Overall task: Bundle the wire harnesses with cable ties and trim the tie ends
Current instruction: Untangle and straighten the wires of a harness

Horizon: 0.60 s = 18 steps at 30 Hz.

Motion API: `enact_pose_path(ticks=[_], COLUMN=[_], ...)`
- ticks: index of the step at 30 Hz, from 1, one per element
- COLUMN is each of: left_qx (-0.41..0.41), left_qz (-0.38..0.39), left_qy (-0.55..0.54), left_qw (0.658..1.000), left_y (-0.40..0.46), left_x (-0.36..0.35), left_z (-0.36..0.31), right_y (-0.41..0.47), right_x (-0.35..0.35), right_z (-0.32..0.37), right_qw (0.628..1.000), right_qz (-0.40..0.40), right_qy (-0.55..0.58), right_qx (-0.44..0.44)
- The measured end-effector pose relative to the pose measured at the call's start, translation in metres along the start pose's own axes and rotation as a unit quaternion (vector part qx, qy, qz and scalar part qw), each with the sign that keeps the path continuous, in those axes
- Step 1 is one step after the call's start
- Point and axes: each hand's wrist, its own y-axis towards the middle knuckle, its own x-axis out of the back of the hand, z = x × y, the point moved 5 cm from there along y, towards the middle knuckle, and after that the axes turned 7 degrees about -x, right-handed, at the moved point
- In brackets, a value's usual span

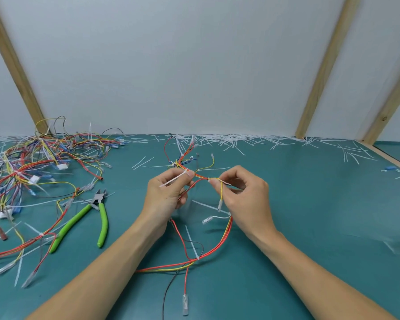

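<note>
A wire harness (218,244) of red, yellow and black wires loops over the green mat in front of me. My left hand (165,195) pinches the harness near a white cable tie (172,180) whose long tail sticks out to the left. My right hand (243,192) pinches the wires a little to the right, at another white tie (224,182). A further tie (193,244) with an untrimmed tail sits on the harness lower down. Green-handled cutters (95,212) lie on the mat to the left of my left hand.
A tangled pile of harnesses (32,172) covers the left of the mat. Cut white tie ends (240,140) litter the back edge by the white wall. Wooden struts rise at the left and right. A loose wire end (185,304) lies near the front.
</note>
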Motion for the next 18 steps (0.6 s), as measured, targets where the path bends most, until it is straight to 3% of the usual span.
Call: enact_pose_path(ticks=[5,11,18], left_qx=[0.000,-0.010,0.031], left_qz=[0.015,0.024,0.094], left_qy=[0.002,0.004,0.078], left_qw=[1.000,1.000,0.992], left_y=[-0.002,-0.002,-0.007], left_x=[-0.003,-0.005,-0.013], left_z=[-0.002,-0.003,0.001], right_y=[-0.004,-0.007,-0.014], right_x=[-0.001,-0.005,-0.016], right_z=[0.012,0.014,0.023], right_qw=[0.996,0.986,0.958], right_qz=[-0.005,0.012,0.029], right_qy=[-0.023,-0.095,-0.207], right_qx=[0.091,0.133,0.194])
